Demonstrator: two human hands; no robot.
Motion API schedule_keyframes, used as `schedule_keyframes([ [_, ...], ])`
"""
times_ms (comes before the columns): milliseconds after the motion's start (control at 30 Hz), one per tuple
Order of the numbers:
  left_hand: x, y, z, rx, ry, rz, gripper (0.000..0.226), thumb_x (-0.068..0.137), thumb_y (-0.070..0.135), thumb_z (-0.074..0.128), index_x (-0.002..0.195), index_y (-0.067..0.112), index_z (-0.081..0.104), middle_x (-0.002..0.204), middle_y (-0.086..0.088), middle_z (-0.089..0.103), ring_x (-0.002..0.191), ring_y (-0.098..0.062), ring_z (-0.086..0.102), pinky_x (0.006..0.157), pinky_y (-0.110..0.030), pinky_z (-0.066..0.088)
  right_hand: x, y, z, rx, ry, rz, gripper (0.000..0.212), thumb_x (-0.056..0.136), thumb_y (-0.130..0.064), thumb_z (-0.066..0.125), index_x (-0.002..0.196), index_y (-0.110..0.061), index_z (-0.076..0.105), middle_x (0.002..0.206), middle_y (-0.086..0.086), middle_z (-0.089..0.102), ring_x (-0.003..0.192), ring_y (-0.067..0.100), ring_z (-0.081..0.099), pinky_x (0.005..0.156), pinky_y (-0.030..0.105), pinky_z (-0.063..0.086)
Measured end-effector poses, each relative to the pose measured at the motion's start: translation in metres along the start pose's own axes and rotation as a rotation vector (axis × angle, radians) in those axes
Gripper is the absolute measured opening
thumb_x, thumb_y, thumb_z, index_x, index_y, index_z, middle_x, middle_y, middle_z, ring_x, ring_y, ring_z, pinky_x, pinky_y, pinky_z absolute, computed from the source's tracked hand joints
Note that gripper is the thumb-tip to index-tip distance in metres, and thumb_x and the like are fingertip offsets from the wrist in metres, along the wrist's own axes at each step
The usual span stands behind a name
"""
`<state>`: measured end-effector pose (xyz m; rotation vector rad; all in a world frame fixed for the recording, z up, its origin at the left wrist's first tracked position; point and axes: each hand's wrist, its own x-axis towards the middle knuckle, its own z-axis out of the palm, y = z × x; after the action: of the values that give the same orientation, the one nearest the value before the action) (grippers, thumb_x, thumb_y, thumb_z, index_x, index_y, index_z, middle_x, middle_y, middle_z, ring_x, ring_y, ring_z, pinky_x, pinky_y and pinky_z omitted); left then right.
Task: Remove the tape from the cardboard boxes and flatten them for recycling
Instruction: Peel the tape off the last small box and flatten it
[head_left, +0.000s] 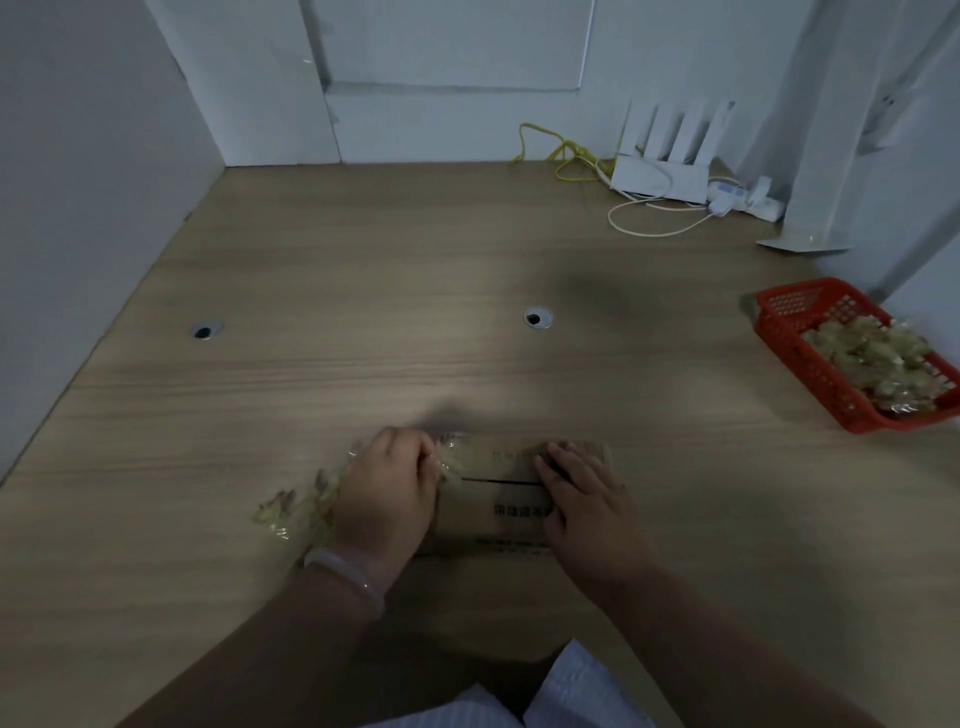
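A small brown cardboard box (498, 499) with dark print lies on the wooden table (363, 291) near its front edge, between my hands. My left hand (387, 493) is closed on a crumpled strip of clear yellowish tape (296, 512) that trails off to the left from the box's left end. My right hand (584, 496) rests flat on the right part of the box, fingers pressing its top. A pale bangle sits on my left wrist.
A red plastic basket (795, 338) holding a heap of crumpled tape stands at the right edge. A white router (670, 176), yellow and white cables and a power strip (748, 200) lie at the back right. Two round cable holes (538, 318) pierce the tabletop. Walls close in at the left and back.
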<state>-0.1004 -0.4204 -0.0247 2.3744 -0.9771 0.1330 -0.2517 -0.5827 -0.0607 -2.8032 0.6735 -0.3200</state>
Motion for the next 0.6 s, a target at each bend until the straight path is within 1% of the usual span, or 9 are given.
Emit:
schedule_keyframes([
  [33, 0.0, -0.003, -0.002, 0.003, -0.023, 0.023, 0.018, 0.08, 0.027, 0.046, 0.08, 0.018, 0.061, 0.083, -0.002, 0.06, 0.073, -0.026, 0.059, 0.064, -0.033, 0.045, 0.0, 0.0, 0.0, -0.004, -0.003, 0.001, 0.053, 0.075, -0.027, 0.046, 0.122, -0.014, 0.066, 0.131, 0.005, 0.06, 0.123, 0.026, 0.055, 0.102, 0.035, 0.034],
  [133, -0.001, -0.003, -0.003, 0.06, -0.09, 0.11, 0.002, 0.078, 0.02, 0.068, 0.08, 0.019, 0.069, 0.084, 0.0, 0.062, 0.072, -0.023, 0.062, 0.065, -0.03, 0.047, 0.0, 0.001, 0.002, -0.011, -0.025, 0.005, 0.054, 0.073, -0.025, 0.054, 0.125, -0.014, 0.064, 0.134, 0.005, 0.057, 0.126, 0.026, 0.052, 0.102, 0.034, 0.036],
  [167, 0.0, 0.0, -0.001, 0.04, -0.126, 0.128, 0.005, 0.078, 0.018, 0.072, 0.083, 0.018, 0.072, 0.086, -0.001, 0.062, 0.075, -0.023, 0.062, 0.067, -0.029, 0.048, 0.0, 0.001, 0.001, -0.014, -0.037, 0.003, 0.055, 0.074, -0.025, 0.053, 0.127, -0.014, 0.062, 0.136, 0.005, 0.056, 0.128, 0.026, 0.05, 0.102, 0.033, 0.035],
  [233, 0.0, 0.005, 0.001, -0.03, -0.192, 0.153, 0.014, 0.084, 0.016, 0.067, 0.096, 0.016, 0.075, 0.092, -0.003, 0.064, 0.082, -0.021, 0.062, 0.075, -0.029, 0.051, -0.001, 0.002, 0.001, -0.001, -0.055, -0.001, 0.055, 0.077, -0.027, 0.05, 0.13, -0.014, 0.06, 0.14, 0.005, 0.052, 0.131, 0.026, 0.046, 0.106, 0.034, 0.031],
  [300, 0.0, 0.009, 0.004, -0.113, -0.253, 0.125, 0.027, 0.087, 0.011, 0.061, 0.111, 0.018, 0.071, 0.1, -0.003, 0.063, 0.089, -0.02, 0.062, 0.082, -0.026, 0.049, -0.001, 0.002, 0.0, 0.011, -0.065, 0.0, 0.056, 0.079, -0.027, 0.048, 0.132, -0.015, 0.058, 0.142, 0.005, 0.051, 0.133, 0.026, 0.044, 0.108, 0.035, 0.029],
  [400, 0.001, 0.009, 0.008, -0.161, -0.276, 0.017, 0.038, 0.085, 0.014, 0.062, 0.122, 0.024, 0.063, 0.103, 0.003, 0.05, 0.087, -0.016, 0.057, 0.084, -0.026, 0.047, -0.001, 0.001, -0.001, -0.006, -0.045, -0.006, 0.054, 0.075, -0.024, 0.054, 0.128, -0.013, 0.062, 0.136, 0.007, 0.055, 0.127, 0.028, 0.05, 0.106, 0.037, 0.032],
  [433, 0.002, 0.008, 0.009, -0.138, -0.267, -0.009, 0.039, 0.084, 0.018, 0.065, 0.123, 0.024, 0.062, 0.103, 0.004, 0.046, 0.088, -0.016, 0.055, 0.084, -0.027, 0.047, -0.001, 0.001, -0.001, -0.019, -0.033, -0.014, 0.053, 0.074, -0.023, 0.056, 0.125, -0.012, 0.064, 0.134, 0.008, 0.058, 0.124, 0.029, 0.053, 0.104, 0.038, 0.034],
  [500, 0.002, 0.007, 0.011, -0.064, -0.253, 0.003, 0.037, 0.082, 0.024, 0.068, 0.119, 0.022, 0.064, 0.103, 0.003, 0.048, 0.091, -0.017, 0.054, 0.084, -0.031, 0.048, 0.0, 0.002, -0.001, -0.024, -0.024, -0.03, 0.053, 0.072, -0.022, 0.057, 0.123, -0.011, 0.065, 0.132, 0.009, 0.059, 0.122, 0.029, 0.055, 0.103, 0.041, 0.037],
  [600, 0.002, 0.007, 0.014, 0.018, -0.227, 0.09, 0.022, 0.078, 0.022, 0.068, 0.101, 0.019, 0.067, 0.096, -0.002, 0.057, 0.09, -0.024, 0.055, 0.08, -0.036, 0.048, -0.001, 0.004, 0.001, -0.022, -0.055, -0.026, 0.055, 0.076, -0.024, 0.054, 0.129, -0.013, 0.06, 0.138, 0.007, 0.054, 0.129, 0.028, 0.049, 0.107, 0.039, 0.035],
])
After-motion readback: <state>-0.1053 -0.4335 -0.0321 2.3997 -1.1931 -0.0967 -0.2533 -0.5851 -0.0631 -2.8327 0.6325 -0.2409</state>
